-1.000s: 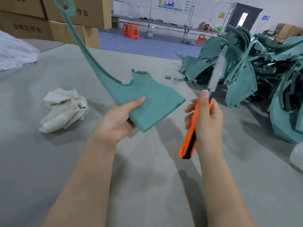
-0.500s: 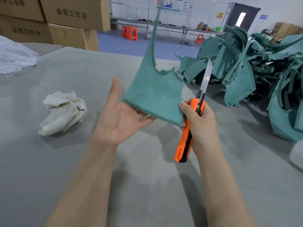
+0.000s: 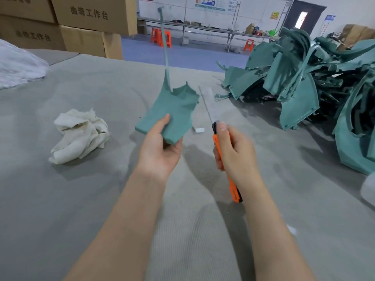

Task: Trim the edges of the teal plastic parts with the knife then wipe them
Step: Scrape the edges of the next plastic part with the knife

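**A:** What's in front of you, biggest first?

**B:** The grey counter [image 3: 81,199] fills your view. On its far right side lies a heap of teal parts [image 3: 300,92], curved panels and strips tangled together.

**A:** And the part you're working on?

**B:** Your left hand [image 3: 160,153] holds the teal plastic part [image 3: 174,110] up off the counter. The thumb is on its top face and the fingers are underneath, at the near corner. The part is a flat, matte panel with a ragged, notched far edge, and a long thin strip rises from it.

**A:** The cloth?

**B:** A crumpled white rag [image 3: 79,136] lies on the counter to your left, well apart from the part.

**A:** The knife?

**B:** Your right hand [image 3: 235,151] is wrapped round the orange knife [image 3: 233,188], with the thumb up near the blade's base. The blade is out, just beside the panel's right edge, though blur hides whether they touch. Your hands are apart.

**A:** Anything smaller?

**B:** A white scrap [image 3: 198,130] lies on the counter between them.
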Tool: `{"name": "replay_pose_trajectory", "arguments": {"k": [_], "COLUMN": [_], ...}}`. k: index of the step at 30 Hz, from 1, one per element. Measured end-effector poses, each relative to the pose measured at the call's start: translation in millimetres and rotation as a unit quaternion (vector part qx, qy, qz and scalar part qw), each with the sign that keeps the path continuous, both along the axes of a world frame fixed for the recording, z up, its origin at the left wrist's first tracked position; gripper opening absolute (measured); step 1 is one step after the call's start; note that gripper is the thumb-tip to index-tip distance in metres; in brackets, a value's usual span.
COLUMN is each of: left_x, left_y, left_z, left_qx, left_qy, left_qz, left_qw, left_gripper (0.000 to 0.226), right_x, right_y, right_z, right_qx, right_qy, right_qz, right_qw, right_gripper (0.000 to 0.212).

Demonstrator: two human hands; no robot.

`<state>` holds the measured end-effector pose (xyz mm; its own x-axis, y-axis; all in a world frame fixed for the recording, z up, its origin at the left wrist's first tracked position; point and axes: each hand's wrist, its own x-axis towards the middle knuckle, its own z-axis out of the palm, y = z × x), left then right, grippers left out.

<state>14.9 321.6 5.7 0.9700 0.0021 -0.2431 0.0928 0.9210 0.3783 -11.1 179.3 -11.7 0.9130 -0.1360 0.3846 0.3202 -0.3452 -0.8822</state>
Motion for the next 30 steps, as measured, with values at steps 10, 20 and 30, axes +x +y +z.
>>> {"name": "replay_pose_trajectory", "arguments": {"k": [10, 20, 30], "left_x": [-6.2, -8.4, -11.6], "left_y": [3.2, 3.7, 4.8], "left_z": [9.4, 10.8, 18.2], "left_qx": [-0.127, -0.158, -0.155], "left_qy": [-0.004, 0.023, 0.007], "left_qz": [-0.048, -0.041, -0.033], "left_qw": [0.991, 0.986, 0.987], "left_gripper": [0.013, 0.020, 0.013], "right_x": [-2.1, -6.1, -5.9], "right_y": [8.8, 11.4, 14.6], "right_z": [-5.1, -1.5, -4.2], "right_qx": [-0.125, -0.127, -0.176], "right_qy": [-0.019, -0.009, -0.014], "right_qz": [0.046, 0.065, 0.123], "right_qw": [0.991, 0.990, 0.977], "right_gripper": [0.037, 0.047, 0.043]}}
